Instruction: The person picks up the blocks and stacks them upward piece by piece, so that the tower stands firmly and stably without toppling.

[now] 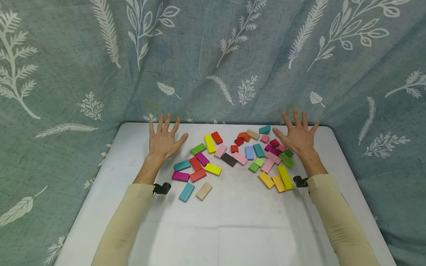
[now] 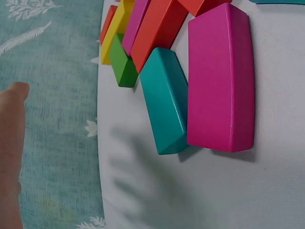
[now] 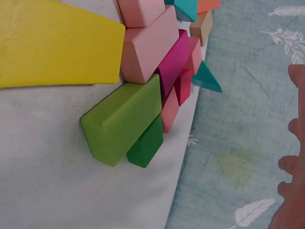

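Hovering with fingers spread, gripping nothing: left hand and right hand flank the scattered wooden blocks on the white surface. They look light, stiff and smooth-painted; best pinched across the long flat sides

Bright even light; soft shadows under blocks; wrist views distorted; fingers blurred at edges

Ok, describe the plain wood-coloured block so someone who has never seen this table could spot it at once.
Start at the white table and find the cluster of blocks near the left hand. At that cluster's near edge lies the tan block, beside a teal block. It is the only unpainted one on that side.
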### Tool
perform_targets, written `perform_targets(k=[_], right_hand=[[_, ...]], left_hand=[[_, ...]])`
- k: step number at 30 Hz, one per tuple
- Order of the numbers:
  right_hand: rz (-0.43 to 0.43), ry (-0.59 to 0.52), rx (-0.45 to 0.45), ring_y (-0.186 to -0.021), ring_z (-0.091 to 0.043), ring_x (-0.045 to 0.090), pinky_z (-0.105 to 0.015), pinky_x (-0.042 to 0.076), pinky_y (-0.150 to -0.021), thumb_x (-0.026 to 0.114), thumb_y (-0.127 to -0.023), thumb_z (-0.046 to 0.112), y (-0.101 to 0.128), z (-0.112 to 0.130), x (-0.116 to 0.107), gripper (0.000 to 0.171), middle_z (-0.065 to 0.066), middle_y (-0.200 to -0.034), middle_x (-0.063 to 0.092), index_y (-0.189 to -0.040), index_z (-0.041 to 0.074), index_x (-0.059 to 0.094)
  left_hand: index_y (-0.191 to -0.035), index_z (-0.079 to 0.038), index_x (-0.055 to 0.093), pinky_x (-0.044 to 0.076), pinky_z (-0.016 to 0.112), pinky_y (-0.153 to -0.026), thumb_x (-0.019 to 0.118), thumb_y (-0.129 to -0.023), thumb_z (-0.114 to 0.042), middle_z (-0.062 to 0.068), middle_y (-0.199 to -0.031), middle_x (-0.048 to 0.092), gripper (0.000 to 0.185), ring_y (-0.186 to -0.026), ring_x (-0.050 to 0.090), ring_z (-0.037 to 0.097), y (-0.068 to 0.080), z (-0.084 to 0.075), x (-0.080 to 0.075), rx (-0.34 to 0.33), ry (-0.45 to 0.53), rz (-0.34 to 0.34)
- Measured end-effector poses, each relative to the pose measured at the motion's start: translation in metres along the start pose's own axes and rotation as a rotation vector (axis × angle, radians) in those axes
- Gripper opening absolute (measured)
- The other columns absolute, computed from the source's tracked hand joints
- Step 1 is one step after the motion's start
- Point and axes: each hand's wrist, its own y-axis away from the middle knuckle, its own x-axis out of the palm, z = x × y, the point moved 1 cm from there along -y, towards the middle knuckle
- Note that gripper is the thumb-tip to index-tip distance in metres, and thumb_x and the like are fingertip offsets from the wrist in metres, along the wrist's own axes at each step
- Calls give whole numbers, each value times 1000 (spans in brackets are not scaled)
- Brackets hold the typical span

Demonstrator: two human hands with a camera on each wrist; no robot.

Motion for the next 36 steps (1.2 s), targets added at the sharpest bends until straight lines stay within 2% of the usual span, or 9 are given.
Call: perform_targets(k=[4,7,11,14,16,19,23,29,36], right_hand=[[0,3,0,-153,-42,-5,-77,-15,-106,37,-94,74,1,-1,1,86,-18,-168,7,-163,27,15],[18,-56,-5,-151,-46,10,-77,3,-111,45,-96,67,4,3,3,82,-21,-164,20,-161,20,26],[189,-305,-36,-125,-41,48,-61,43,-102,56,-100,48,10,20,10,62,-22,-140,52,-150,12,47],[363,-489,-52,-103,-33,58,-44,55,-84,62,-100,36,15,41,21,47,-15,-119,63,-140,13,59],[442,-550,-82,-96,-28,57,-37,54,-79,65,-99,33,19,55,29,41,-11,-111,64,-135,14,63],[513,-593,-116,-91,-24,56,-31,50,-74,70,-95,36,23,75,43,39,-6,-104,64,-129,16,67],[560,-594,-67,-89,-25,56,-31,52,-70,75,-91,38,26,93,58,42,-7,-101,64,-127,19,68],[539,-454,-82,-93,-23,57,-34,52,-79,75,-91,37,26,107,69,37,-5,-108,69,-122,16,72],[509,-463,-87,-93,-23,58,-36,54,-86,78,-89,29,28,119,69,30,-5,-104,66,-113,11,72]], left_hand=[[-162,-31,11,-17,60,-117,20,-94,-78,9,-170,0,83,-155,-7,33,0,-3,2,4,-5,10],[-163,-29,15,-8,63,-119,26,-96,-75,11,-170,5,82,-155,1,35,2,-9,4,7,23,20],[-157,-24,37,21,62,-114,44,-96,-67,15,-159,35,75,-144,32,38,8,-35,8,24,171,48],[-140,-19,59,38,54,-99,55,-94,-63,12,-131,58,63,-119,52,33,17,-67,16,25,317,101],[-120,-17,70,42,48,-88,58,-91,-65,7,-107,65,57,-99,58,27,23,-89,22,1,391,145],[-89,-18,72,43,42,-77,55,-86,-76,0,-76,63,60,-77,57,21,32,-119,33,-46,400,198],[-65,-22,64,39,46,-78,46,-80,-88,-1,-60,55,69,-73,53,21,38,-151,46,-68,299,190],[-65,-19,61,34,47,-80,54,-80,-83,1,-69,54,66,-82,49,25,42,-175,59,-89,207,83],[-84,-21,70,32,44,-79,69,-81,-69,-2,-87,60,48,-87,47,22,49,-176,61,-89,351,27]])
